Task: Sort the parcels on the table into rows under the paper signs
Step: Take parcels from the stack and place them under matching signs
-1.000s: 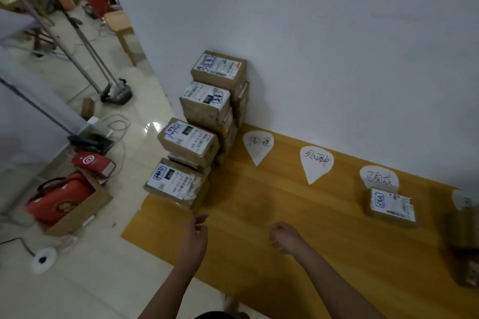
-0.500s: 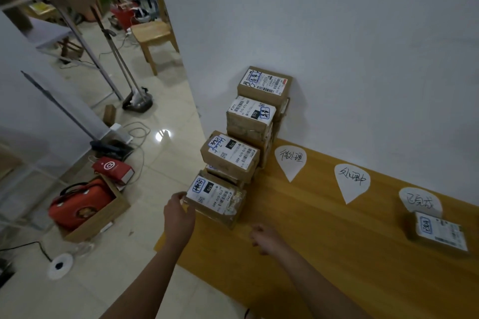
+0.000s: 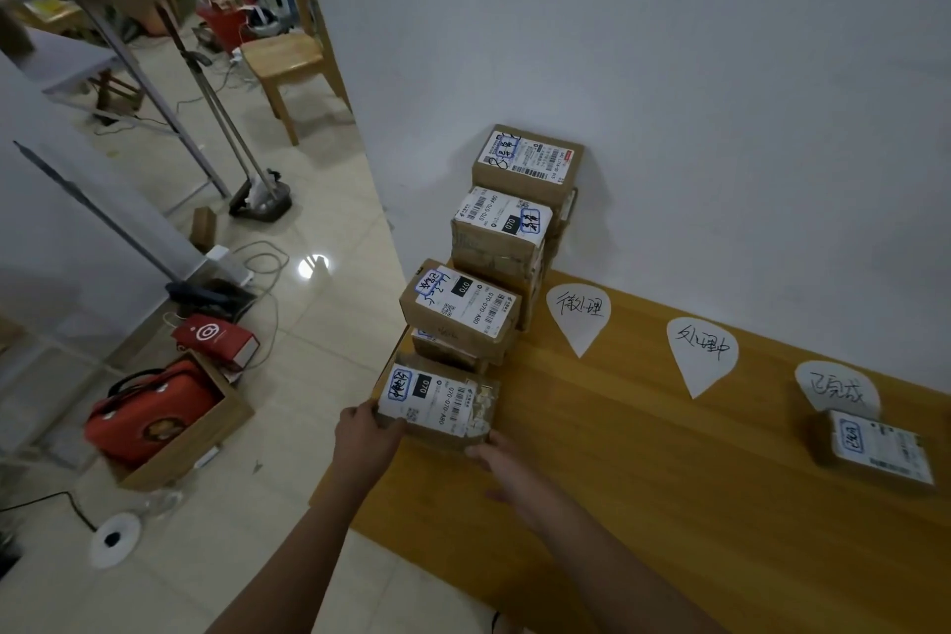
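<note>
A pale tiled floor runs off to the left of the hands, with a red bag in a cardboard box (image 3: 170, 420) on it; ahead and to the right lies the wooden table (image 3: 669, 505), pushed against a white wall.

The left hand (image 3: 363, 440) presses flat on the left end of the nearest parcel (image 3: 437, 399); the right hand (image 3: 502, 458) cups its near right corner. The hands stand apart, with the parcel clamped between them. It sits at the table's left edge, at the front of a stepped stack climbing away toward the wall.

To do this well, I judge, the grip should stay even on both ends and the lift go straight up and toward the body, since the parcel above (image 3: 463, 309) seems to overlap its far edge and could be dragged along. The torn tape on its right end looks likely to slip under the fingers. Read the blue handwritten mark on its label, then match it to a sign.

Count, left to right: four stacked parcels show their tops, with at least one more partly hidden beneath them. Beyond the right hand are three paper signs: the first (image 3: 579, 317), the second (image 3: 701, 353), the third (image 3: 836, 389). One sorted parcel (image 3: 877, 448) lies just under the third sign.
</note>
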